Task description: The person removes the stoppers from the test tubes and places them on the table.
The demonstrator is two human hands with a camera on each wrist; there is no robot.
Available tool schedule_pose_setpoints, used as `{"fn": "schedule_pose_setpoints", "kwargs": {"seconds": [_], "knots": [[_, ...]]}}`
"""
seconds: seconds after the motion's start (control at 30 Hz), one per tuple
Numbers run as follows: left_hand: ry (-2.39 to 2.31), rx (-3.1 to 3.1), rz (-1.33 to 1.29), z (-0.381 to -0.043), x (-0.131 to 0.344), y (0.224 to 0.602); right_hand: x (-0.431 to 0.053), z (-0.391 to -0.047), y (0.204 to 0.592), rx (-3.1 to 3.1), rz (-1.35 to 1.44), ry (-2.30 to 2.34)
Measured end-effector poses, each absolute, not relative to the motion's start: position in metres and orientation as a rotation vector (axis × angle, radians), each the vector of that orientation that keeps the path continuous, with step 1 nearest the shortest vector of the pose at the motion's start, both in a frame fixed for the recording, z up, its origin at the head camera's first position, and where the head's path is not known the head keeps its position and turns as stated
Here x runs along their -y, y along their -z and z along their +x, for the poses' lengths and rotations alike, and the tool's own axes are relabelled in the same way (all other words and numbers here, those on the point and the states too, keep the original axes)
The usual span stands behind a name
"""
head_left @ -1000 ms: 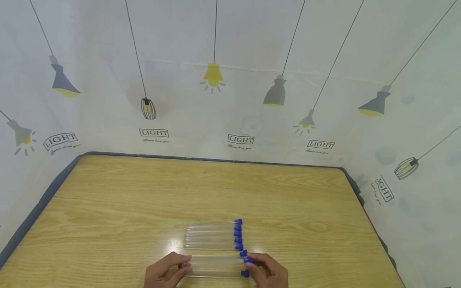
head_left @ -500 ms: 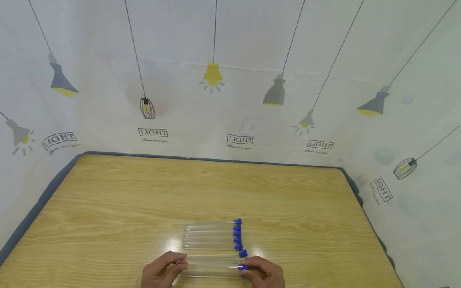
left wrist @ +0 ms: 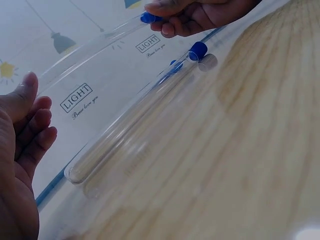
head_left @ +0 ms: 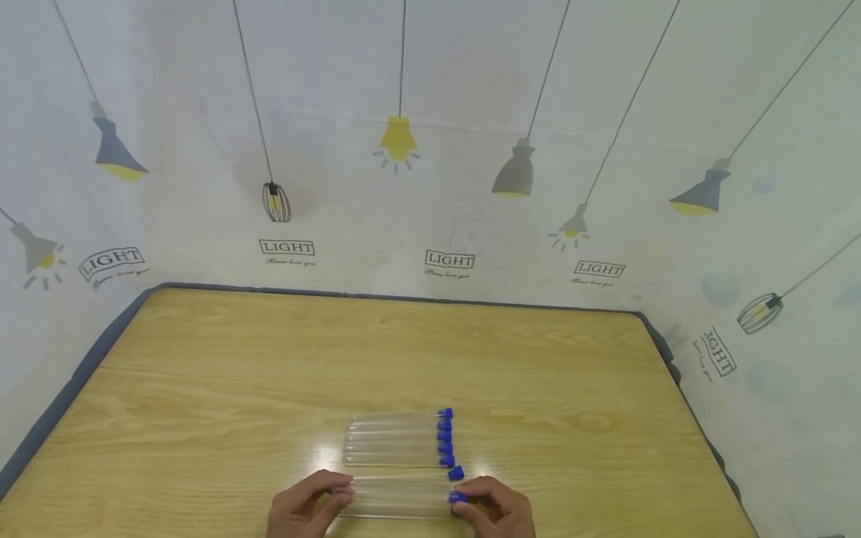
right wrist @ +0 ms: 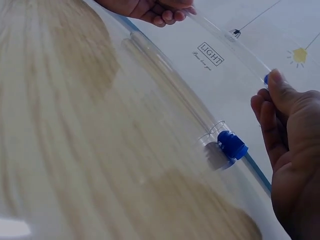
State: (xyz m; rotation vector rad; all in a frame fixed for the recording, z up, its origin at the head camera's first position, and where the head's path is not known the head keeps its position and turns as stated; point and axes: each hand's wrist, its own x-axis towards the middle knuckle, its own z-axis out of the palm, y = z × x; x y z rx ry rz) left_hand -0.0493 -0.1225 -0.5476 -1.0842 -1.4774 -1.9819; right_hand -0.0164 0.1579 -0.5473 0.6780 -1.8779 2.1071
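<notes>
A clear test tube with a blue cap is held level between both hands, raised above the table in the wrist views. My left hand pinches its rounded end between thumb and fingers. At the other end, my right hand pinches the cap. Beneath it lies another capped tube, its blue cap showing in the left wrist view. Just beyond the held tube, the head view has a second blue cap. The nearest tube's cap end is hidden by my right fingers.
Several capped test tubes lie side by side in a row beyond my hands, caps to the right. The wood-grain table has a dark blue edge. A pale curtain printed with lamps surrounds it.
The capped end of the held tube has come nearer to me and slightly left, with my right hand. My left hand keeps its pinch on the rounded end. The row beyond stays put.
</notes>
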Motion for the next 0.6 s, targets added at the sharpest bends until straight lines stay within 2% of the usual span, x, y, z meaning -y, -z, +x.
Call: {"fn": "schedule_pose_setpoints", "kwargs": {"seconds": [0.17,0.6], "knots": [[1.965,1.434,-1.151,-0.0522,0.1218,0.5517,-0.1566,-0.0134,0.5457,1.945,0.56,-1.991],[1.898,1.461,-1.155,-0.0547,0.1231,0.5508,-0.1589,-0.0175,0.5511,1.875,0.658,-1.956]]}}
